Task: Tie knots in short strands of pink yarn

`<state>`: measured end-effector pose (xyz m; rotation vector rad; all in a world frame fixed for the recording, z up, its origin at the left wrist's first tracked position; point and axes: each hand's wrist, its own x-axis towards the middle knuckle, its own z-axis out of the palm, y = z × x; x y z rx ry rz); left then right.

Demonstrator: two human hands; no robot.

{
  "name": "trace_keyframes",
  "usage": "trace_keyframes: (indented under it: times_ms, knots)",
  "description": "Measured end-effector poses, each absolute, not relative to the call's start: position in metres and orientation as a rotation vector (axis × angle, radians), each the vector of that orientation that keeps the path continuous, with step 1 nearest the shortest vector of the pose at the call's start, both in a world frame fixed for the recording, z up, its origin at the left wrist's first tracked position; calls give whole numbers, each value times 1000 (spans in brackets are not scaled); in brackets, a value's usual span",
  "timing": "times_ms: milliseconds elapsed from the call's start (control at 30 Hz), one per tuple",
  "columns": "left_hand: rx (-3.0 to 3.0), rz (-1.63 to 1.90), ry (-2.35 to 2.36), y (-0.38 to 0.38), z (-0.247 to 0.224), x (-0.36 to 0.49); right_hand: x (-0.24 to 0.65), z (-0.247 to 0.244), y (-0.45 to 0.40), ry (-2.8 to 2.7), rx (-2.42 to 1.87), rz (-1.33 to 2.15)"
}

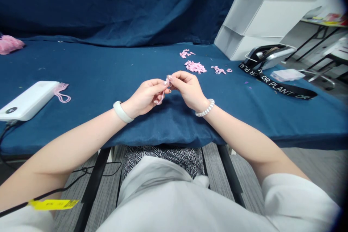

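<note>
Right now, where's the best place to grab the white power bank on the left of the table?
Grip the power bank across its long sides at the middle, coming from above with your left hand. It lies flat on the blue cloth, with a black cable at its lower end and a pink cord beside its other end, so the middle is free.

Bench (108, 69) left: power bank (28, 100), looped cord (62, 93) just beside it
Bench far middle: small loops (195, 66) in heaps
Bench right: lanyard (277, 83), plastic box (287, 75) behind it
</note>
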<state>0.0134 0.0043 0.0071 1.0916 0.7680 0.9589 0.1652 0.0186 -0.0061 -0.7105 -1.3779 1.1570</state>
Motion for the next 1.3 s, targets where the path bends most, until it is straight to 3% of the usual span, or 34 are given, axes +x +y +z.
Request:
trace_keyframes:
  times_ms: [433, 867, 1300]
  knots:
    - [1110, 931, 694, 4, 9, 11, 170, -8, 25, -1322, -581, 1650]
    - [1151, 860, 719, 7, 6, 9, 175, -6, 27, -1351, -546, 1608]
    - [1053, 590, 638, 16, 7, 1, 181, -4, 32, -1526, -629, 1156]
